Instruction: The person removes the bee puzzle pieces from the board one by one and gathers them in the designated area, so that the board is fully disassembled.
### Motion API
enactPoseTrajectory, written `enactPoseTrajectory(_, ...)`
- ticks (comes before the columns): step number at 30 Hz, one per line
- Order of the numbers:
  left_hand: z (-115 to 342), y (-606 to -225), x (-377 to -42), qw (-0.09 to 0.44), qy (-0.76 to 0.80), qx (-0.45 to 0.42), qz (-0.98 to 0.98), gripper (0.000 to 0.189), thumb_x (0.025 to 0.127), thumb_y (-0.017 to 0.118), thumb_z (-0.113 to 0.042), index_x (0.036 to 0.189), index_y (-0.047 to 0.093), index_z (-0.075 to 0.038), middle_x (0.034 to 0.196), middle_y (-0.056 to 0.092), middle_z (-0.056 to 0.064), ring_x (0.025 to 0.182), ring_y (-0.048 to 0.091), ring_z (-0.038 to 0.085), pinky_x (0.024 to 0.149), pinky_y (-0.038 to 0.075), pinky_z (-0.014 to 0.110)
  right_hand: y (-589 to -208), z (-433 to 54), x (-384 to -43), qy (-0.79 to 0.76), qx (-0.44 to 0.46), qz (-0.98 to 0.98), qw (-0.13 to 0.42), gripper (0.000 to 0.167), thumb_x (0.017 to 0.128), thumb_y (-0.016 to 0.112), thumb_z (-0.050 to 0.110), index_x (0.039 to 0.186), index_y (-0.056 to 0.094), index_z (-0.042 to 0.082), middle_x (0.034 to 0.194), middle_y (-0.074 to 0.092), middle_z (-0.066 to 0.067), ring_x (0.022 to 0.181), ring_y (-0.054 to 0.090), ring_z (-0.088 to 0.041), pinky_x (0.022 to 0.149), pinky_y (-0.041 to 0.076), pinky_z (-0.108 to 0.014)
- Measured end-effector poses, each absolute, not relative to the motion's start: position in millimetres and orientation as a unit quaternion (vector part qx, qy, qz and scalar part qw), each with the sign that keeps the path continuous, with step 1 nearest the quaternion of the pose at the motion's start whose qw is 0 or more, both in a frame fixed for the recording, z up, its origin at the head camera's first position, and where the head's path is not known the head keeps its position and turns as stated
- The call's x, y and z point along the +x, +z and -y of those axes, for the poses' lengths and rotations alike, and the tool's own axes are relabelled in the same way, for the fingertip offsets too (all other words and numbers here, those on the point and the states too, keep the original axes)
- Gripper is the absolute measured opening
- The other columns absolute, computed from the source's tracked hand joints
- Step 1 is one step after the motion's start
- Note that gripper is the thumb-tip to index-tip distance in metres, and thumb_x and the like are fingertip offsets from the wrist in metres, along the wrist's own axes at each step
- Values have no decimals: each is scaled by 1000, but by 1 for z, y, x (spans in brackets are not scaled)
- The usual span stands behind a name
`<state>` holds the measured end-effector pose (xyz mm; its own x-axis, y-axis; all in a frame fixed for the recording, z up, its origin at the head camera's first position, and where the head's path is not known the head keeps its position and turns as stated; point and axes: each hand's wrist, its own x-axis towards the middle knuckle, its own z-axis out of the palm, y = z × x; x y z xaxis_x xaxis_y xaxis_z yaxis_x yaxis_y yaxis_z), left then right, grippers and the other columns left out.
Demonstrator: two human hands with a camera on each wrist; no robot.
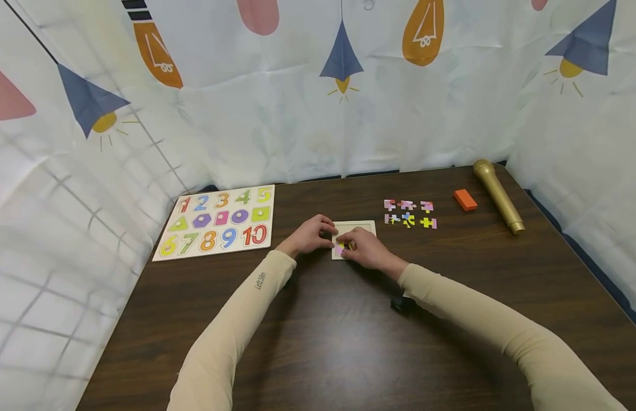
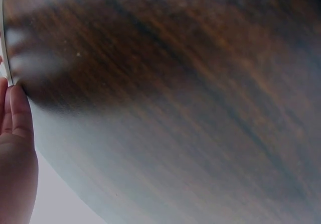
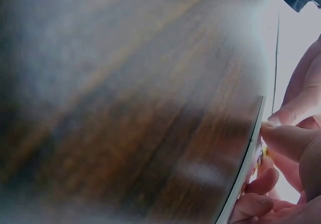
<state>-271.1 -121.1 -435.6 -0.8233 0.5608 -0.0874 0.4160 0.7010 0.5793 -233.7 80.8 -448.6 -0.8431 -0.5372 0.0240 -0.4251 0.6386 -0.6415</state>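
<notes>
A small cream puzzle tray (image 1: 368, 225) lies flat on the table, with several joined pink, yellow and black jigsaw pieces (image 1: 341, 249) in its near left part. At the tray's left edge, my left hand (image 1: 312, 235) grips the rim between thumb and fingers. My right hand (image 1: 370, 249) reaches over the tray from the right, its thumb and fingers pinching at a jigsaw piece that they mostly hide. In the left wrist view, the left thumb (image 2: 21, 111) touches the tray's edge. The right wrist view has both hands' fingers close together along the tray's side.
Several loose jigsaw pieces (image 1: 407, 219) lie in two rows right of the tray. Beyond them are an orange block (image 1: 465, 200) and a gold microphone (image 1: 499, 197). A number and shape board (image 1: 220, 222) rests at the left. Printed curtains (image 1: 297, 125) surround the brown table (image 1: 343, 331).
</notes>
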Motion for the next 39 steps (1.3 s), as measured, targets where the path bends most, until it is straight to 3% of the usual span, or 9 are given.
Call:
enactPoseTrajectory(8,122,-437,-273,122,279,283,-910,33,85,76,-10,116,70,0,126,53,14,115,51,27,97,46,38,-447,-82,-236,-321,-295,-896,88,27,89,70,11,115,70,6,100,61,-9,91,48,-23,74,40,-33)
enactPoseTrajectory(27,125,-438,-274,128,284,289,-905,36,86,76,-12,119,69,0,127,52,13,117,49,27,100,43,40,-448,-82,-237,-337,-285,-893,85,30,88,73,13,117,71,9,105,60,-9,90,49,-21,75,41,-33)
enactPoseTrajectory(39,125,-437,-273,117,267,292,-911,35,85,77,-15,117,71,-2,116,55,12,108,52,25,96,44,38,-444,-79,-234,-307,-272,-908,84,30,87,74,16,117,72,12,105,58,-9,87,51,-21,74,43,-34)
